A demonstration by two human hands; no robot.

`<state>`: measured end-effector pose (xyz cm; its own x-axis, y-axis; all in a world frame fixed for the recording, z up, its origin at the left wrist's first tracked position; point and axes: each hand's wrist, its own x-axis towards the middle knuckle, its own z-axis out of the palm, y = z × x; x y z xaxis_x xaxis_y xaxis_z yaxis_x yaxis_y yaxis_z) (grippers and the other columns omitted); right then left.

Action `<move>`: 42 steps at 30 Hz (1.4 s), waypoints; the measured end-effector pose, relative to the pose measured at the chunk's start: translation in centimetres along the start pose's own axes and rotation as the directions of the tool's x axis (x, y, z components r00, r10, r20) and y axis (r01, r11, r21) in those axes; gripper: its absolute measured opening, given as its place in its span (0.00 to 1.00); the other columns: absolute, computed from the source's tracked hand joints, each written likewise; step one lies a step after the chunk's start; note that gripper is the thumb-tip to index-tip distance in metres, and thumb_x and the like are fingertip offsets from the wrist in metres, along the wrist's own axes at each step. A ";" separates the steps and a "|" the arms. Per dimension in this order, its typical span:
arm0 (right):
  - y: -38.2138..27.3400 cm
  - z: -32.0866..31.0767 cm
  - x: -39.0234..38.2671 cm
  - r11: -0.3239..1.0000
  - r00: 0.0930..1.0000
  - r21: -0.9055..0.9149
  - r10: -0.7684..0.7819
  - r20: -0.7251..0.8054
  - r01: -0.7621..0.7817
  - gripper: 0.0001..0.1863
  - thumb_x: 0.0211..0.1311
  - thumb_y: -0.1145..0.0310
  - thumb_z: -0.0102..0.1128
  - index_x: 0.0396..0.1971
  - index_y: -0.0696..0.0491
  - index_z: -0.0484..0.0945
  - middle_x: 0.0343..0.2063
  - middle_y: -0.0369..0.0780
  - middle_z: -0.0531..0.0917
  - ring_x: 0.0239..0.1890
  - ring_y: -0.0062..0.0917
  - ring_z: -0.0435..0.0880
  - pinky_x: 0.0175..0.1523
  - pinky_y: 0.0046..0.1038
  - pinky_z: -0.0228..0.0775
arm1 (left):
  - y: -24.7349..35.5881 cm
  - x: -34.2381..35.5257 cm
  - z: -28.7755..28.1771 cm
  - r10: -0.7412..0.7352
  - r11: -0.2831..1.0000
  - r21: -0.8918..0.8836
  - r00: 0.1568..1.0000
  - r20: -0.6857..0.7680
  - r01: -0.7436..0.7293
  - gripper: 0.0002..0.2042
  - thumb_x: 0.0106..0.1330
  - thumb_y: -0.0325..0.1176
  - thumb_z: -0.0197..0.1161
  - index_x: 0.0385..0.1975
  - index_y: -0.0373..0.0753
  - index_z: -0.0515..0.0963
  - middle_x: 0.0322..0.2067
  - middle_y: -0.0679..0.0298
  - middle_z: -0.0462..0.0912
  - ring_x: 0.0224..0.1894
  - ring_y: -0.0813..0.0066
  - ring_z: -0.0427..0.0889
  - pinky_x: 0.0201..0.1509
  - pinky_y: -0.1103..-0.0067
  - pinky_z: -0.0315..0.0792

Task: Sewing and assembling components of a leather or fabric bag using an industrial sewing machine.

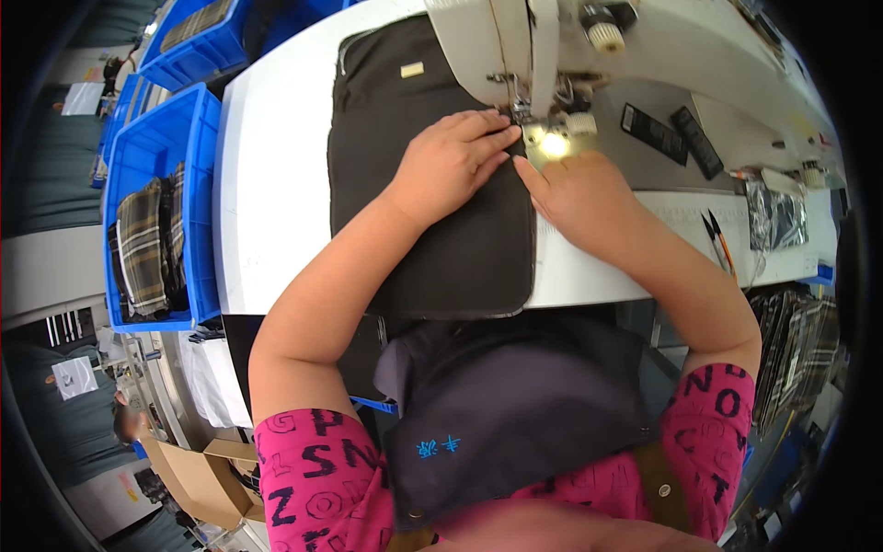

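Note:
A dark fabric panel [432, 267] with a small pale label [411, 69] lies under the white sewing machine [478, 41]. My left hand [446, 161] rests open on the panel, fingertips just left of the presser foot [518, 112]. My right hand [575, 198] is closed beside the lit needle area [554, 143], its leftmost finger touching the panel's right edge and the others curled; what they may hold is hidden.
Blue bins [202, 138] with plaid fabric [141, 239] stand left of the white table [271, 129]. Black strips [653, 133], pointed tools [722, 239] and a clear bag [773, 216] lie on the right. Plaid pieces [786, 350] hang below, right. An open carton [193, 483] sits lower left.

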<state>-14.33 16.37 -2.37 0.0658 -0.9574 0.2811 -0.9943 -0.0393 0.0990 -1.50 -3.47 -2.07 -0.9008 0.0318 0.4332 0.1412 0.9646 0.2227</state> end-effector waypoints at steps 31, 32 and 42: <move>-11.0 -1.1 -7.1 0.915 0.867 0.395 0.256 -0.427 -0.075 0.13 0.49 0.75 0.73 0.37 0.52 0.81 0.40 0.36 0.79 0.39 0.30 0.79 0.41 0.32 0.71 | 14.5 -11.4 -1.2 -0.251 0.967 -0.109 0.939 -0.234 0.232 0.13 0.56 0.24 0.75 0.36 0.41 0.77 0.44 0.64 0.88 0.48 0.61 0.86 0.44 0.70 0.76; -11.0 -1.1 -7.0 0.916 0.867 0.395 0.252 -0.430 -0.071 0.13 0.49 0.75 0.73 0.37 0.52 0.81 0.40 0.36 0.79 0.39 0.30 0.79 0.41 0.32 0.71 | 14.8 -10.9 -1.3 -0.252 0.967 -0.105 0.938 -0.237 0.233 0.13 0.56 0.24 0.75 0.36 0.41 0.77 0.44 0.64 0.88 0.48 0.61 0.86 0.44 0.70 0.76; -11.1 -1.5 -6.7 0.919 0.859 0.381 0.269 -0.435 -0.095 0.13 0.49 0.75 0.72 0.36 0.54 0.81 0.41 0.38 0.80 0.41 0.32 0.81 0.42 0.33 0.73 | 13.9 -10.2 -0.5 -0.094 0.996 -0.040 0.955 -0.282 0.086 0.11 0.53 0.30 0.77 0.30 0.42 0.79 0.32 0.69 0.82 0.37 0.68 0.80 0.42 0.72 0.73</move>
<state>-3.65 23.68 -3.96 -0.1749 -0.7089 0.6833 -0.9525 -0.0539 -0.2998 9.83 9.51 -2.94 -0.7577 -0.1337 0.6388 0.0798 0.9525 0.2940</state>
